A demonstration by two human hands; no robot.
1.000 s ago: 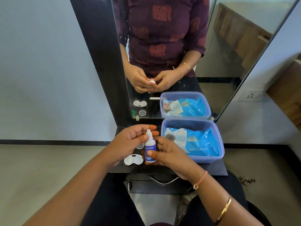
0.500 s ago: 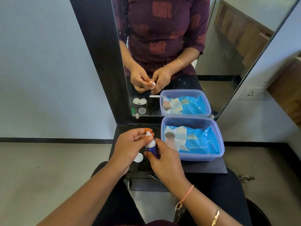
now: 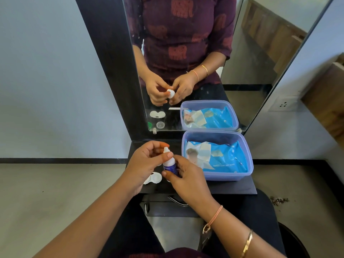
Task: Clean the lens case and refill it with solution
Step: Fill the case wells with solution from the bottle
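Nearest to me, my right hand (image 3: 188, 180) is wrapping its thumb and fingers round the lower body of the bottle (image 3: 169, 165), keeping it upright just above the desk (image 3: 232, 188). My left hand (image 3: 143, 164) is coming in from the other side and pinching the white cap (image 3: 166, 150) between thumb and forefinger, the other fingers curling loosely behind. Judging by that grip, I am working the cap off so I can pour.

The case (image 3: 155, 178) is lying flat on the desk, low and to the left of the bottle's base, half tucked under my left palm. Its long axis is running left to right across the desk, and the one well I can see is facing up with no lid on it. It sits just beside the bottle, so the right hand, already carrying the bottle, is the one placed to tip the nozzle down and leftward over the wells. The left hand is covering the far well and would need to clear off first.

The bottle's blue label is carrying white lettering, too small and too blurred for me to read.

Further back and to the right, a lilac tub (image 3: 249, 161) is standing on the desk holding a blue pack of wipes (image 3: 227, 159); its print is reading "BABY WET WIPES", with a word before that I cannot make out.

Beyond it the mirror (image 3: 251, 81) is doubling everything: both hands at the cap, and two loose lids, one green and one clear.
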